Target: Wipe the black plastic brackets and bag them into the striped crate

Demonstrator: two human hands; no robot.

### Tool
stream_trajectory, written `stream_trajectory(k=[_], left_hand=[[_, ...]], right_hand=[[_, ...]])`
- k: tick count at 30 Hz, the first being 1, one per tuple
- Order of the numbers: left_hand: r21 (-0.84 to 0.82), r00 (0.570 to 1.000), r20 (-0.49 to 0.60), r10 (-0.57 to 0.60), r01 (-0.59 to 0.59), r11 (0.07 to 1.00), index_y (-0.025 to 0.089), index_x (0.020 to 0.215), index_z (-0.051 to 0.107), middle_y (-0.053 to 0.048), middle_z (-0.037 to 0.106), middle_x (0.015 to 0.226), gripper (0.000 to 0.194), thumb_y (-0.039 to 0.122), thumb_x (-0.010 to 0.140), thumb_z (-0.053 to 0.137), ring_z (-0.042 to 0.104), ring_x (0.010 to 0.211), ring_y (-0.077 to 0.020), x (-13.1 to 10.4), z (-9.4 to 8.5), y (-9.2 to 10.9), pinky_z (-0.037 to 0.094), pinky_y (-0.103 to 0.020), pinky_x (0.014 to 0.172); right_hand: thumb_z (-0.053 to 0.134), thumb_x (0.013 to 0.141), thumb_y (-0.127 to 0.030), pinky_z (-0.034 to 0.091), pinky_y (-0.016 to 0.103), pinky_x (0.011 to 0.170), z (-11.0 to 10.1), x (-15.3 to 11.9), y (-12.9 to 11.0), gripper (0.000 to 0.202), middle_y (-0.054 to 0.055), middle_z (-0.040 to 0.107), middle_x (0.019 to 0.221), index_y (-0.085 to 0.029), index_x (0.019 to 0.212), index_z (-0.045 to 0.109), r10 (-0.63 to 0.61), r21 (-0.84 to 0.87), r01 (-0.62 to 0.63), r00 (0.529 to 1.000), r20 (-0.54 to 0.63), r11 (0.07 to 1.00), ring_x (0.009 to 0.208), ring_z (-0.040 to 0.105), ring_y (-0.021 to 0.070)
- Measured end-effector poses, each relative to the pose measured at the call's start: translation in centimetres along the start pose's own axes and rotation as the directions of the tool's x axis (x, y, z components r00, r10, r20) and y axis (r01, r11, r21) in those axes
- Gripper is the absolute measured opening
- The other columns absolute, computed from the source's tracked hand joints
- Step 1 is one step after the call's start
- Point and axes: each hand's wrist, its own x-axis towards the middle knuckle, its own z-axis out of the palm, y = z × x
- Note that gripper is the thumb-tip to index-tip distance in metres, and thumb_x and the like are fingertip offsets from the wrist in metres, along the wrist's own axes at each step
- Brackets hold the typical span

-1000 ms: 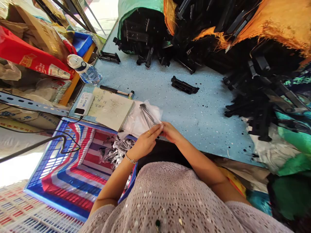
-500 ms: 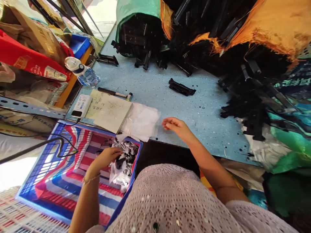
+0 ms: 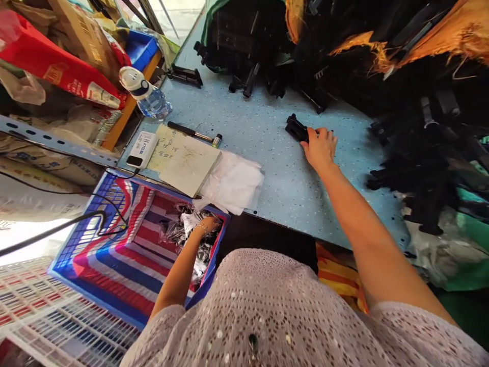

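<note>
On the blue speckled table, a narrow black part [image 3: 296, 128] lies with its right half under my right hand [image 3: 321, 148]. The fingers are curled over it and the thumb is at its near side. Down in the blue basket [image 3: 82, 265], my left hand [image 3: 210, 223] is among black parts in clear plastic bags [image 3: 200, 265]. Its fingertips are hidden by the hand and the bags, so any hold there does not show. A stack of thin clear bags [image 3: 239, 183] lies on the table edge above the basket.
Sacks spilling black parts [image 3: 420, 153] cover the table's back and right. At left are a hammer [image 3: 194, 133], a cardboard sheet [image 3: 185, 160] with writing, a white device [image 3: 143, 148] with a cable, and a water bottle [image 3: 153, 99]. A white crate [image 3: 72, 326] stands beside the basket.
My right hand has gone forward from beside the clear bags to the black part and closed over it. My left hand has moved right and deeper into the bagged parts. The view has shifted.
</note>
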Motion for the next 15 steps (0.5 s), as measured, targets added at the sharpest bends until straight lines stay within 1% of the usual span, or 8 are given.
stream_trajectory(k=[2,3,5,7,9,10,12,15], left_hand=[[-0.121,0.991,0.078,0.106,-0.096,0.988,0.018,0.105,0.079,-0.009,0.078,0.103,0.026,0.038,0.089,0.072,0.074,0.1,-0.0262,-1.6,-1.0,1.6,0.058,-0.034,0.089],[-0.219,0.974,0.118,0.194,-0.165,0.962,0.019,0.105,0.08,-0.008,0.08,0.099,0.028,0.04,0.089,0.071,0.076,0.094,-0.0252,-2.6,-1.4,2.8,0.058,-0.032,0.085],[-0.486,0.906,0.097,0.412,-0.319,0.814,0.02,0.115,0.078,-0.01,0.08,0.101,0.036,0.046,0.092,0.066,0.076,0.087,-0.0225,-4.5,-2.4,5.9,0.06,-0.033,0.082],[-0.699,0.825,-0.139,0.548,-0.474,0.535,0.021,0.13,0.07,-0.014,0.076,0.116,0.047,0.052,0.095,0.062,0.075,0.097,-0.0224,-5.2,-3.3,9.9,0.059,-0.037,0.091],[-0.713,0.753,-0.427,0.501,-0.621,0.325,0.023,0.144,0.057,-0.016,0.067,0.136,0.059,0.056,0.095,0.062,0.068,0.12,-0.024,-4.6,-4.1,14.3,0.052,-0.042,0.106],[-0.681,0.721,-0.533,0.443,-0.676,0.281,0.024,0.149,0.05,-0.015,0.061,0.145,0.065,0.058,0.094,0.062,0.061,0.131,-0.0245,-3.9,-4.4,16.4,0.046,-0.044,0.114],[-0.633,0.683,-0.642,0.347,-0.728,0.262,0.026,0.154,0.042,-0.012,0.05,0.157,0.07,0.059,0.095,0.059,0.046,0.146,-0.0247,-2.5,-4.7,19.7,0.036,-0.043,0.123],[-0.644,0.702,-0.642,0.309,-0.712,0.281,0.027,0.151,0.046,-0.007,0.051,0.156,0.063,0.057,0.096,0.056,0.045,0.146,-0.0232,-1.5,-4.5,22.4,0.039,-0.037,0.12]], right_hand=[[0.049,0.1,-0.052,0.042,0.061,0.103,-0.3,-0.9,0.1,0.051,0.026,0.062,0.128,-0.011,0.127,0.063,0.096,0.191,-0.099,0.995,0.024,0.977,0.124,0.056,0.0393],[0.047,0.1,-0.057,0.047,0.057,0.099,-0.4,-1.9,-0.3,0.053,0.023,0.066,0.12,-0.013,0.121,0.066,0.145,0.341,-0.162,0.987,0.075,0.926,0.117,0.06,0.0365],[0.045,0.097,-0.067,0.054,0.048,0.088,-0.7,-4.9,-1.8,0.057,0.016,0.071,0.104,-0.017,0.112,0.067,0.188,0.639,-0.299,0.953,0.238,0.708,0.101,0.067,0.0309],[0.052,0.09,-0.074,0.056,0.041,0.078,-1.1,-9.0,-4.3,0.058,0.01,0.071,0.095,-0.021,0.108,0.066,0.151,0.798,-0.417,0.908,0.392,0.436,0.089,0.069,0.0267],[0.06,0.085,-0.075,0.054,0.036,0.072,-1.8,-13.3,-7.2,0.055,0.006,0.07,0.092,-0.024,0.106,0.065,0.104,0.825,-0.48,0.875,0.472,0.297,0.082,0.066,0.0229],[0.06,0.086,-0.074,0.052,0.035,0.071,-2.3,-15.2,-8.5,0.053,0.004,0.069,0.09,-0.025,0.106,0.065,0.077,0.828,-0.481,0.874,0.48,0.289,0.079,0.064,0.0215],[0.056,0.092,-0.07,0.05,0.035,0.075,-3.4,-17.7,-10.2,0.047,0.003,0.066,0.089,-0.025,0.102,0.065,-0.005,0.837,-0.379,0.91,0.414,0.394,0.081,0.062,0.0212],[0.041,0.102,-0.063,0.047,0.039,0.087,-5.3,-18.0,-10.0,0.045,0.006,0.064,0.091,-0.025,0.094,0.063,-0.075,0.768,-0.118,0.975,0.21,0.629,0.09,0.06,0.0233]])
